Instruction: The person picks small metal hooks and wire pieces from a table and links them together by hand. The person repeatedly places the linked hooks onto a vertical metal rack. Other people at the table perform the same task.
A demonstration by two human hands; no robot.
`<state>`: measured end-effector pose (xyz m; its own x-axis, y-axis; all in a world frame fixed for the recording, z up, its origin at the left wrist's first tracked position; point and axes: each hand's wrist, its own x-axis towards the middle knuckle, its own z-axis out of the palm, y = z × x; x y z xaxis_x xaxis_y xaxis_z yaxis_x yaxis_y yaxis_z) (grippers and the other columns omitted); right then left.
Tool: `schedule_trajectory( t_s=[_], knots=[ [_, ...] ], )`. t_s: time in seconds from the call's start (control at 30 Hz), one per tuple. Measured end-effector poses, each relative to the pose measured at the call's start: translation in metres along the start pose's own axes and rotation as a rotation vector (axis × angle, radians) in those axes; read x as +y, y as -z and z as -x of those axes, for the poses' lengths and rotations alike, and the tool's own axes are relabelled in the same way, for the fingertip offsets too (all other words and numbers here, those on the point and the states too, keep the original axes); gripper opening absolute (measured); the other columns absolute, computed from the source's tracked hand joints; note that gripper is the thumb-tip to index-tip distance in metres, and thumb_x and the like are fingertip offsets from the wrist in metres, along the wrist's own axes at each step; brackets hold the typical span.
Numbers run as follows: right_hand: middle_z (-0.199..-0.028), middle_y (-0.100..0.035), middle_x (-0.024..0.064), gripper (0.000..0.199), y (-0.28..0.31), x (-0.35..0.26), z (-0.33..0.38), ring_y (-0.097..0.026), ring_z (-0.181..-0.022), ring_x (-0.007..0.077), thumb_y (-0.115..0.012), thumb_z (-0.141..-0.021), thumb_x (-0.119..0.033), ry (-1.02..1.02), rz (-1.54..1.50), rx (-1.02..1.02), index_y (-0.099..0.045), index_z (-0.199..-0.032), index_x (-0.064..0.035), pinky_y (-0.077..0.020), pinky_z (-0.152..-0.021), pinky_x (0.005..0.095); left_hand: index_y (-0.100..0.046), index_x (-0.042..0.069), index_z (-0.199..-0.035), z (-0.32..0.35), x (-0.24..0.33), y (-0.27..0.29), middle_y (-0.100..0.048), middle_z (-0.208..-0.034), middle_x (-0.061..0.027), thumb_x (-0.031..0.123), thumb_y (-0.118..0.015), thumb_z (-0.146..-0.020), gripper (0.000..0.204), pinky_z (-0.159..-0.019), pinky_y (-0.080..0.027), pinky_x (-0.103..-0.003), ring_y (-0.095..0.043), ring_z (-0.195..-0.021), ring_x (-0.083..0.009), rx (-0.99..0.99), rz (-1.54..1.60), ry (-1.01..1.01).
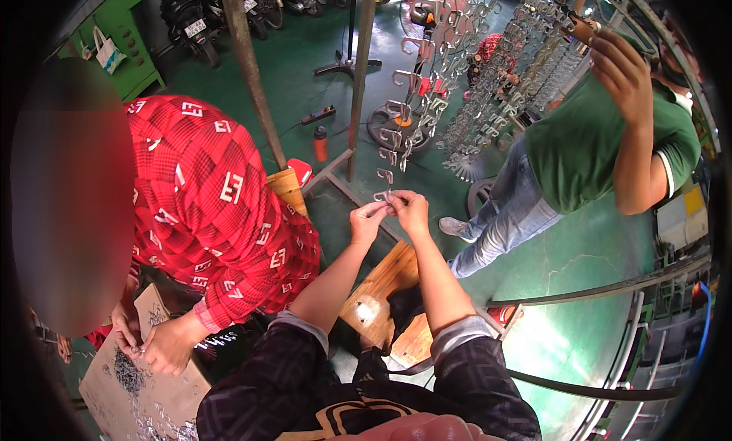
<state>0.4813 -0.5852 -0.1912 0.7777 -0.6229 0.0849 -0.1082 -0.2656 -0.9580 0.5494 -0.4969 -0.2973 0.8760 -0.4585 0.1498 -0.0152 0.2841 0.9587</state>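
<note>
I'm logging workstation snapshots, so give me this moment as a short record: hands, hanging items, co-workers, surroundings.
Left hand: fingertips pinching a metal piece
Right hand: fingertips closed on that same piece, meeting the left's
Hanging items: strand of hook-shaped metal pieces, above the hands
Co-worker, left: person in red patterned top, small metal pieces on a tan board
Co-worker, right: person in green shirt, raised hand
Floor: green floor, orange-red bottle on it
Background: parked motorbikes

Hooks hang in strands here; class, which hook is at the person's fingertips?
The lowest hook of the leftmost strand: the left hand and right hand pinch it, while the others above hang clear of both.
</note>
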Motion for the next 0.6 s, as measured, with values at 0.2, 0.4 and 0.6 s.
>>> schedule_trajectory(
  t_s=[0.2, 0.4, 0.6],
  knots=[
    [-0.071, -0.068, 0.0075, 0.013, -0.002, 0.010, 0.004, -0.064, -0.060, 0.0104, -0.065, -0.086, -0.005, -0.066, -0.092, 0.049, -0.069, -0.092, 0.0057, -0.0522, -0.053, 0.0235, -0.060, -0.009, -0.111, 0.013, 0.028, -0.005, -0.067, -0.103, -0.0136, -0.009, -0.059, -0.085, 0.026, -0.084, -0.054, -0.028, -0.067, -0.091, -0.0179, -0.082, 0.228, 0.111],
    [-0.071, -0.068, 0.0083, 0.016, 0.001, 0.023, -0.001, -0.063, -0.058, 0.0098, -0.068, -0.084, -0.006, -0.105, -0.207, 0.064, -0.068, -0.092, 0.0074, -0.0505, -0.052, 0.0229, -0.059, -0.009, -0.112, 0.015, 0.032, -0.011, -0.067, -0.104, -0.0142, -0.009, -0.058, -0.085, 0.027, -0.084, -0.054, -0.027, -0.066, -0.092, -0.0180, -0.084, 0.246, 0.083],
    [-0.073, -0.067, 0.0088, 0.017, 0.006, 0.027, -0.014, -0.062, -0.058, 0.0103, -0.068, -0.085, -0.007, -0.147, -0.339, 0.040, -0.067, -0.093, 0.0086, -0.0494, -0.051, 0.0222, -0.058, -0.009, -0.109, -0.002, 0.015, -0.017, -0.066, -0.101, -0.0164, -0.012, -0.057, -0.085, 0.025, -0.082, -0.055, -0.032, -0.067, -0.089, -0.0207, -0.083, 0.215, 0.001]
  ],
)
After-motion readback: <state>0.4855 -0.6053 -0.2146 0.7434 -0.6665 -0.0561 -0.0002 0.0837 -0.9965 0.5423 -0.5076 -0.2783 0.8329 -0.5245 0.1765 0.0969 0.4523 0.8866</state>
